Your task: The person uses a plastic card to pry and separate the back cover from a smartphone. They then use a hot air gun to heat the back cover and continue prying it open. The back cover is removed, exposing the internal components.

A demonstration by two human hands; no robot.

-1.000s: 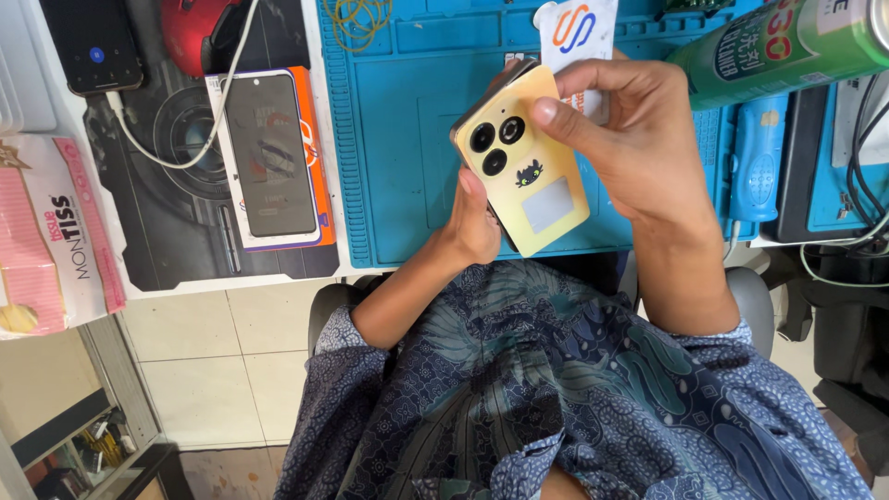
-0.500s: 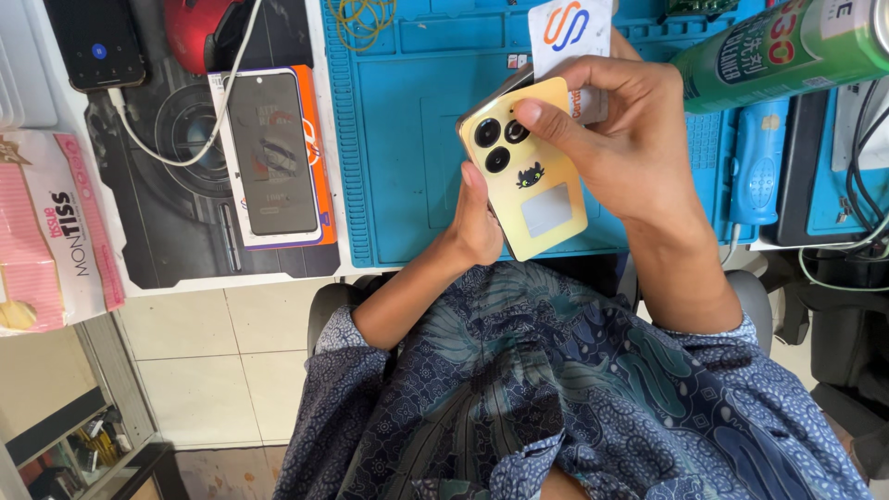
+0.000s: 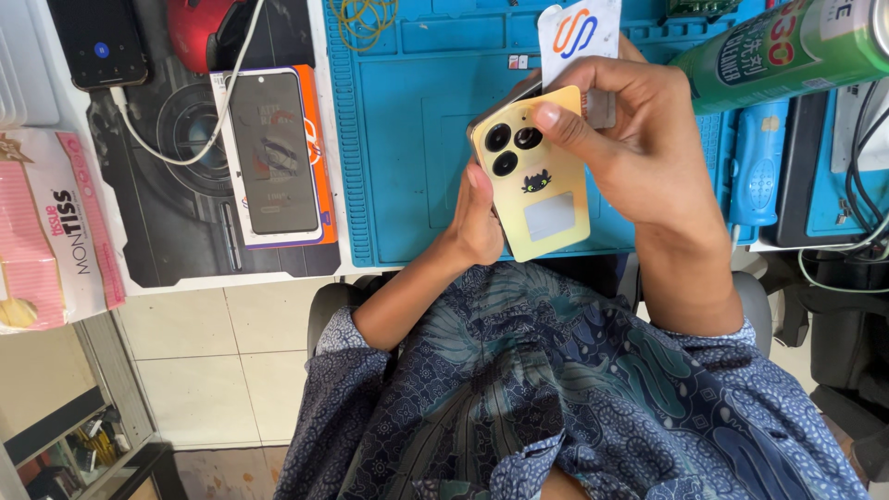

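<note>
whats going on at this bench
A person seated at a workbench holds a yellow phone back-side up in both hands above a blue work mat. The left hand supports its edge; the right hand grips the top and also pinches a white card. Another phone lies on the bench.

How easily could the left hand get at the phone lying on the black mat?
Probably, yes: nothing stands between the left hand and the dark-screened phone beside it, but it first has to let go of the yellow phone.
</note>
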